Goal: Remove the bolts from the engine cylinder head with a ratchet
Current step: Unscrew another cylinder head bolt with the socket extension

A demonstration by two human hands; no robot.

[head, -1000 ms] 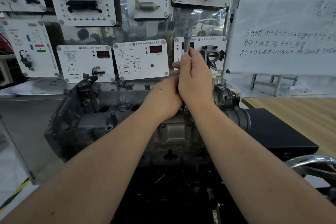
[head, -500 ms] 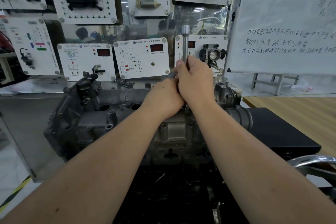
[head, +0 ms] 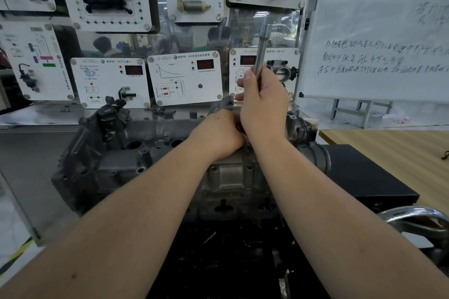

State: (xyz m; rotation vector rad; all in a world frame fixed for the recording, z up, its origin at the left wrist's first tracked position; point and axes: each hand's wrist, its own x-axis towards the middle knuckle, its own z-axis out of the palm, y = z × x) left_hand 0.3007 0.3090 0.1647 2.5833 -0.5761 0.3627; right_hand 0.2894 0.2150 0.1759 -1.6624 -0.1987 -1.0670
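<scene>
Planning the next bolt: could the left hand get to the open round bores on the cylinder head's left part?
Probably yes: the left hand sits just right of the bores, with nothing above them.

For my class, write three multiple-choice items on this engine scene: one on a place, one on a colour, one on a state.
1. Where does the whiteboard stand?
A. right of the engine
B. left of the engine
C. on the floor

2. What colour are the panel displays?
A. green
B. red
C. blue

3. How is the ratchet held?
A. lying flat, untouched
B. near upright in the right hand
C. hanging from the left hand

Key: 1 A, it fills the right edge beside the engine; 2 B, they glow red; 3 B, its shaft rises from that fist.
</scene>
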